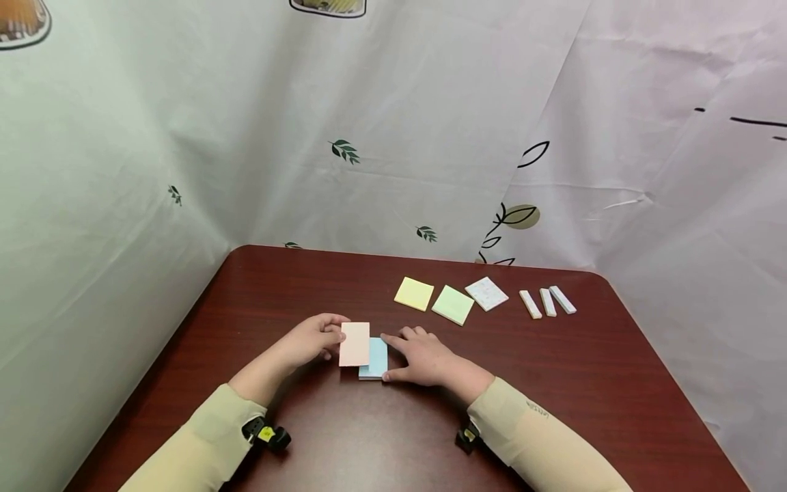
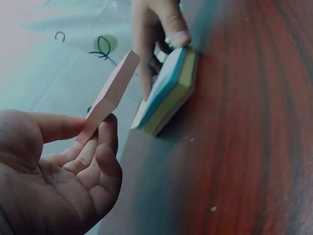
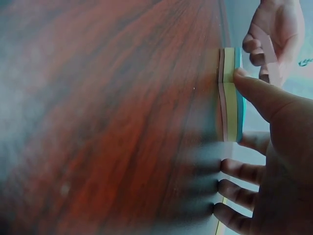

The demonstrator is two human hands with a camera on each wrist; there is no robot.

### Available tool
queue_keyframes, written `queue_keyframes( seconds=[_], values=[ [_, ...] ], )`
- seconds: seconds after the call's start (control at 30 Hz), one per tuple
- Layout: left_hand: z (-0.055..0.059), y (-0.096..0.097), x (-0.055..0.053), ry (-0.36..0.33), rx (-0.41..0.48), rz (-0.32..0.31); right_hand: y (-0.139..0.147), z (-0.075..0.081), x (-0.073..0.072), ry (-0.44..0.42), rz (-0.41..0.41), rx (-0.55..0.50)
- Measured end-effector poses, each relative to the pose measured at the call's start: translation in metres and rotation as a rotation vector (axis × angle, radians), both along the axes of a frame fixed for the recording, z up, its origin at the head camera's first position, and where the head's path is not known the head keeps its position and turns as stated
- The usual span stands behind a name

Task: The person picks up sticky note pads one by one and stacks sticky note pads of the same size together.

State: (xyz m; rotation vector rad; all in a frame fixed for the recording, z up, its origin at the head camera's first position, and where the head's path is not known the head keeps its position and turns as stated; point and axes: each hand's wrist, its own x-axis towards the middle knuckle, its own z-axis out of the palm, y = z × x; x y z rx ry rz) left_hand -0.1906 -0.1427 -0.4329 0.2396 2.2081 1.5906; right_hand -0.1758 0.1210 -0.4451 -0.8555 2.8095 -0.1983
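My left hand (image 1: pixel 312 339) pinches a pale pink sticky-note pad (image 1: pixel 354 344) between thumb and fingers. It is raised off the table and, in the head view, overlaps the left part of a sticky-note stack (image 1: pixel 375 365). That stack lies on the table, blue on top, with yellow and pink layers below in the right wrist view (image 3: pixel 229 107). My right hand (image 1: pixel 424 357) holds the stack at its right side, thumb at the near end and index finger at the far end. Its other fingertips touch the tabletop.
Beyond the hands on the dark red table (image 1: pixel 295 287) lie a yellow pad (image 1: pixel 415 293), a light green pad (image 1: pixel 453 305) and a white patterned pad (image 1: pixel 487 294). Three narrow strip pads (image 1: pixel 548 303) lie farther right. A printed white cloth (image 1: pixel 393 123) hangs behind.
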Motion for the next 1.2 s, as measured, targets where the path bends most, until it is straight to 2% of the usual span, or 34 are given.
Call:
queue_keyframes(
  seconds=[0.23,0.33,0.4,0.53,0.73,1.0,1.2],
  values=[
    [-0.01,0.018,0.002,-0.011,-0.029,-0.042,0.0,0.003,0.001,0.0,-0.002,-0.008],
    [-0.013,0.024,0.003,0.002,-0.064,-0.022,-0.001,0.003,0.001,-0.004,-0.005,-0.01],
    [-0.013,0.028,0.005,0.034,-0.105,0.0,-0.001,0.003,0.001,-0.01,-0.014,-0.013],
    [-0.011,0.032,0.007,0.072,-0.175,0.035,0.0,0.003,0.001,-0.023,-0.031,-0.022],
    [-0.008,0.033,0.01,0.081,-0.246,0.054,0.001,0.002,0.001,-0.032,-0.035,-0.032],
    [-0.011,0.033,0.011,0.045,-0.242,0.058,0.004,0.003,-0.001,-0.051,-0.024,-0.063],
    [-0.01,0.03,0.012,0.023,-0.203,0.042,0.004,0.005,-0.002,-0.067,-0.011,-0.056]
  ],
)
